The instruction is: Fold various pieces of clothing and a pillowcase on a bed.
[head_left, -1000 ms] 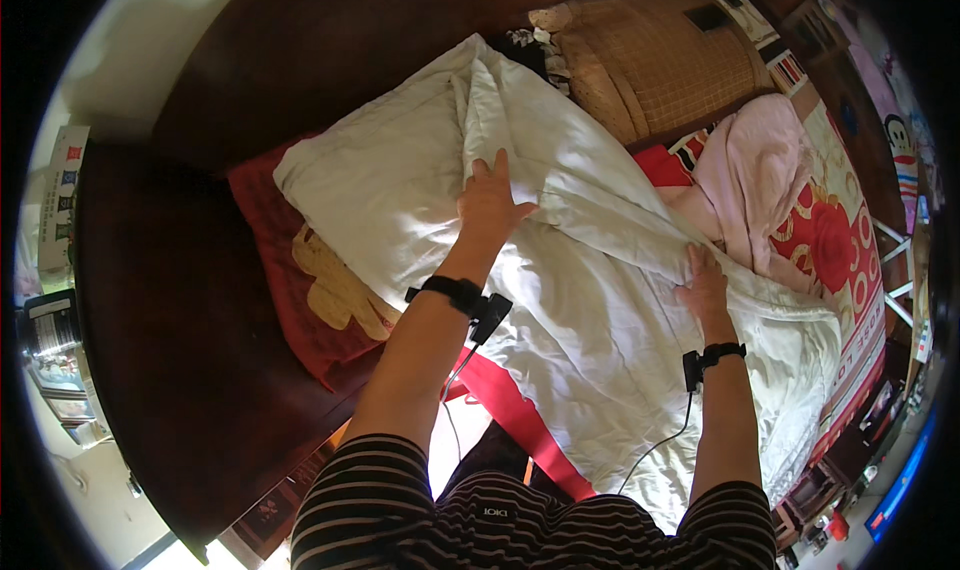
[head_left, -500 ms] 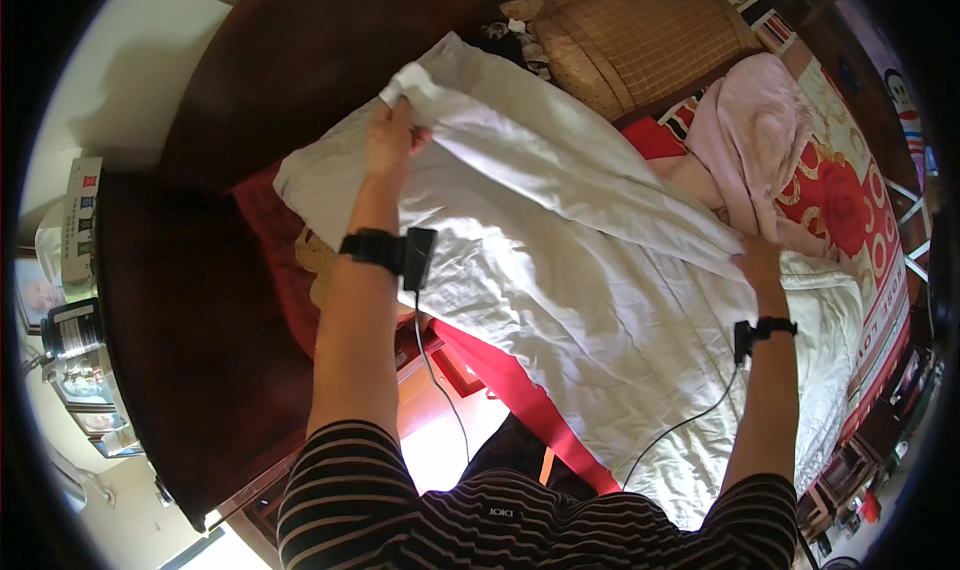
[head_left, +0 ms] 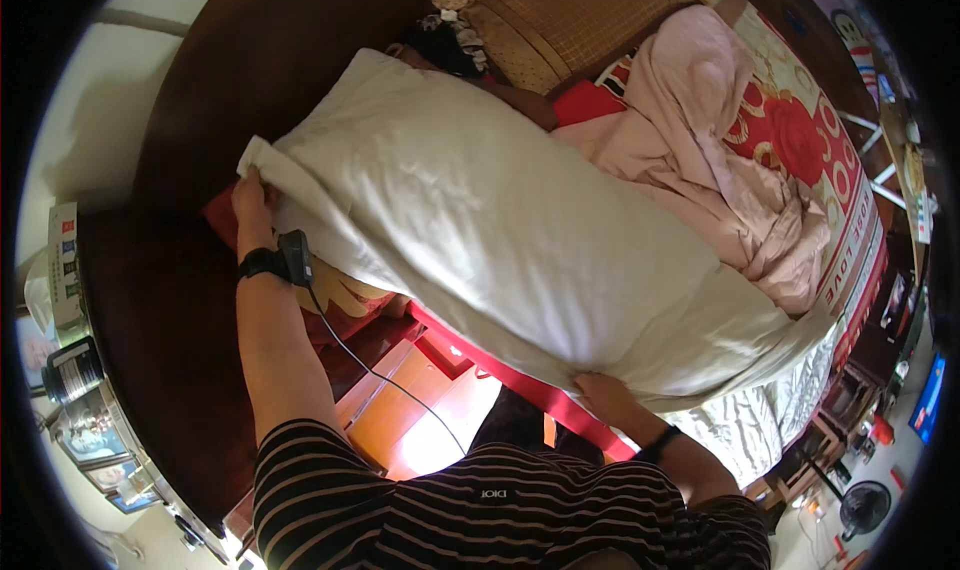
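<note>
A white quilt (head_left: pixel 470 200) lies folded over the near side of a bed, stretched from the headboard end toward the foot. My left hand (head_left: pixel 252 205) is closed on its corner at the left, where the edge is raised a little. Low on the near edge, my right hand (head_left: pixel 605 395) is closed on the quilt, its fingertips partly hidden by the cloth. A crumpled silvery-white layer (head_left: pixel 755 425) shows under the quilt near the foot. A patterned red pillow (head_left: pixel 345 305) peeks out beneath the quilt's left end.
A pink blanket (head_left: pixel 690 120) is heaped beyond the quilt, on a red floral mattress cover (head_left: pixel 795 140). Farther back lies a tan woven pillow (head_left: pixel 570 25) beside dark cloth (head_left: pixel 445 45). The dark wooden headboard (head_left: pixel 260 60) curves along the left. A black fan (head_left: pixel 865 508) stands at the right.
My left hand has moved left and nearer with the quilt corner. My right hand has come left and nearer, bringing the far edge over to the near side and uncovering more pink blanket.
</note>
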A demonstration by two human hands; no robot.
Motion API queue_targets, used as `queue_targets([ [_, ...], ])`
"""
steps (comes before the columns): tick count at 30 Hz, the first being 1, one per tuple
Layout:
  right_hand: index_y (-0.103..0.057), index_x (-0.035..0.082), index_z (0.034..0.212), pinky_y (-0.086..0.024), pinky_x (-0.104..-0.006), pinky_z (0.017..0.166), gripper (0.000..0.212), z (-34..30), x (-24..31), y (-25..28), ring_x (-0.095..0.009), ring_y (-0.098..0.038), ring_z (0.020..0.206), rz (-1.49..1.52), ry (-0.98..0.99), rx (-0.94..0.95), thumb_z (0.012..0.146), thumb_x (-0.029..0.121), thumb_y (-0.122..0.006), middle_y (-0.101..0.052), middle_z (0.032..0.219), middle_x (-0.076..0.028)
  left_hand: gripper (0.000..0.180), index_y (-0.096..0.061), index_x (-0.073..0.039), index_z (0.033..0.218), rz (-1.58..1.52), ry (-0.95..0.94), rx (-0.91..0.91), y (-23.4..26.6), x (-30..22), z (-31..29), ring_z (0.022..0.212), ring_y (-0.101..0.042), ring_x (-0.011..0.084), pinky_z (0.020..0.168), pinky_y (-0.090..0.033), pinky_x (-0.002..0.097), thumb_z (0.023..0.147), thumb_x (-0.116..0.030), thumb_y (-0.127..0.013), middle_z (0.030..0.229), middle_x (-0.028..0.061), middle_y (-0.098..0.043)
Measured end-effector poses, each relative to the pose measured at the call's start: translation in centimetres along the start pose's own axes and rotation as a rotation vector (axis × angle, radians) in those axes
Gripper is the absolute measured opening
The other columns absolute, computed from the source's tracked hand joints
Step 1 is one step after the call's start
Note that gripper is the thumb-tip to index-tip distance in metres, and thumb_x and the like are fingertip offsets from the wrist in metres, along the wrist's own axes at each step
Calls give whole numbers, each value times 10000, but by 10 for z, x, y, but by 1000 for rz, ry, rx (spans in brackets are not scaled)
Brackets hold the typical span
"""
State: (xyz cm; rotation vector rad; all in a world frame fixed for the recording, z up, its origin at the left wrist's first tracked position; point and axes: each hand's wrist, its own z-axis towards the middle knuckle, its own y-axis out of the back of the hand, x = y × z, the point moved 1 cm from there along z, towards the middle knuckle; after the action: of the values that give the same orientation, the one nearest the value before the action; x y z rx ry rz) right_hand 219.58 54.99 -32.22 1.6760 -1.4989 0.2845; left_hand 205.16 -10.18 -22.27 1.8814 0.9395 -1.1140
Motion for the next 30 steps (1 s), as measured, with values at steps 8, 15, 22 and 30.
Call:
queue_targets([
  [8,-498,75,1170,-426,-412,883,434,-2,-46,-11,-313,-542,1030,86,-44,-101,756,177,-580,-577,1099,-161,391,-557,-25,1098,43,27,-48,-32,8,-64,868,-563,190,736,-480,335,875,-346,-557,1009,96,-579],
  [15,-485,89,1176,-400,-437,872,509,-34,-54,-27,-327,-491,1047,-81,-387,-319,709,189,-663,-525,1115,-156,808,-415,1,1270,1004,-706,-145,-36,28,-58,1136,-449,337,962,-360,420,668,-441,-724,1244,216,-456],
  [22,-358,197,1307,-287,-542,1000,768,-37,-98,-46,-285,-313,1255,-252,-636,-203,644,216,-745,-384,1302,-93,521,-531,-29,1076,1428,-878,-92,-76,27,-121,1041,-477,358,831,-441,472,653,-271,-713,1114,193,-487],
  [30,-474,137,1154,-375,-509,907,622,-23,-121,-49,-270,-421,1137,-407,-705,-298,609,219,-763,-443,1161,-99,255,-556,3,1003,1014,-624,-111,-40,23,-34,786,-575,300,704,-485,372,787,-128,-593,903,162,-564],
])
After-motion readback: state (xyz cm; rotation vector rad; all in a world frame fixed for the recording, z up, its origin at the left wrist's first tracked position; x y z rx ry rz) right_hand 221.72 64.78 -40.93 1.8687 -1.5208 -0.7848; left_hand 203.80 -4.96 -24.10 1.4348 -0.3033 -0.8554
